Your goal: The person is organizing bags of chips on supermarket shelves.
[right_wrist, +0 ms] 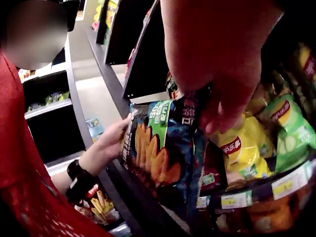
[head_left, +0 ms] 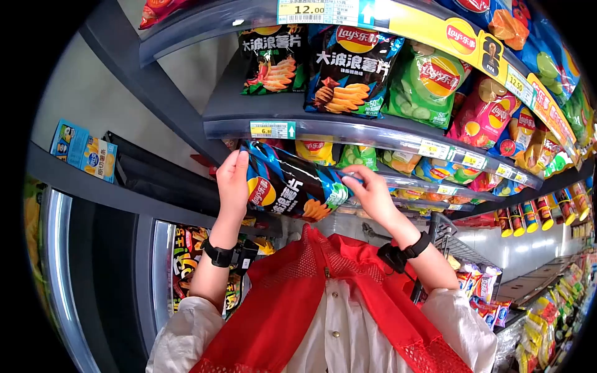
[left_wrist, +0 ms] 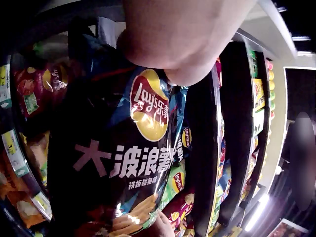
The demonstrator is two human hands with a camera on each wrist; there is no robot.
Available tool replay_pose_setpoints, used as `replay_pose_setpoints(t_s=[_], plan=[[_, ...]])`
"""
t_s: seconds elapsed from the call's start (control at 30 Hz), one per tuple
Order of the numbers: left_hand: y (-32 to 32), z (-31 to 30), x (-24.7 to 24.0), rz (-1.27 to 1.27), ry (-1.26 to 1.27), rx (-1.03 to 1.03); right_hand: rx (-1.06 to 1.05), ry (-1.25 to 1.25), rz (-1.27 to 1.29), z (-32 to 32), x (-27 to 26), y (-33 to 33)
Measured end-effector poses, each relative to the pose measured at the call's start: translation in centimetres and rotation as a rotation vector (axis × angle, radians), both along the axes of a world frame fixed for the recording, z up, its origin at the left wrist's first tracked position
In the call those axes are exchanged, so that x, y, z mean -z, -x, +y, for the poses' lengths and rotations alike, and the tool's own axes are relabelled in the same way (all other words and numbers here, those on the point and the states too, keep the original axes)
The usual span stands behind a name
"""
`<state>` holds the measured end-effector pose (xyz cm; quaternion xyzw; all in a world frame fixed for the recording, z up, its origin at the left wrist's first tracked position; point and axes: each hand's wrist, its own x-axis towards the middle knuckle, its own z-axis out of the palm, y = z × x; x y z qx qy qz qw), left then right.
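Observation:
A dark black-and-blue bag of Lay's potato chips (head_left: 292, 189) is held sideways in front of the chest, below the shelf edge. My left hand (head_left: 232, 183) grips its top end, beside the yellow and red logo. At the bottom end, my right hand (head_left: 374, 194) pinches the corner between thumb and fingers. The left wrist view shows the bag's printed front (left_wrist: 118, 163) close up, under the left hand (left_wrist: 182, 39). In the right wrist view, the bag (right_wrist: 160, 153) hangs below the right hand (right_wrist: 212, 64), its wavy-chip picture and green patch showing.
Two similar dark bags (head_left: 351, 71) stand on the shelf above, beside a green bag (head_left: 429, 84). The shelf edge (head_left: 367, 137) with price tags runs just over the hands. A dark upright panel (head_left: 168, 93) rises at left. A shopping cart (head_left: 457, 239) stands at right.

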<state>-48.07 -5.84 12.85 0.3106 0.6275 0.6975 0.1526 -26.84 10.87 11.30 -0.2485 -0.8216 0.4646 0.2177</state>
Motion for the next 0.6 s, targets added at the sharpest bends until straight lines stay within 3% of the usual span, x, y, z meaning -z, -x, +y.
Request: replay_pose_setpoints(t_s=[0.03,0.07,0.13,0.17,0.33,0.4,0.43,0.6], plan=[[0.0,0.1,0.0,-0.08,-0.04,-0.015,0.03,0.233,0.17,0.0,1.0,0.3],[-0.1,0.2,-0.2,-0.08,-0.039,-0.01,0.035,0.234,0.171,0.1,1.8,0.3],[-0.4,0.5,-0.8,-0.272,-0.112,-0.063,0.041,0.503,0.443,0.4,2.4,0.3],[0.5,0.0,0.0,-0.278,-0.161,0.014,0.041,0.605,0.533,0.4,2.3,0.2],[-0.1,0.0,-0.1,-0.326,-0.173,-0.018,0.007,0.515,0.522,-0.1,3.2,1.0],[0.3,-0.3,0.6,-0.32,-0.166,0.021,-0.031,0.537,0.598,0.1,4.3,1.5],[0.2,-0.3,0.6,-0.32,-0.166,0.02,0.038,0.744,0.629,-0.7,2.4,1.7],[-0.1,-0.7,1.1,-0.381,-0.158,-0.034,-0.033,0.736,0.539,-0.1,3.0,2.2]])
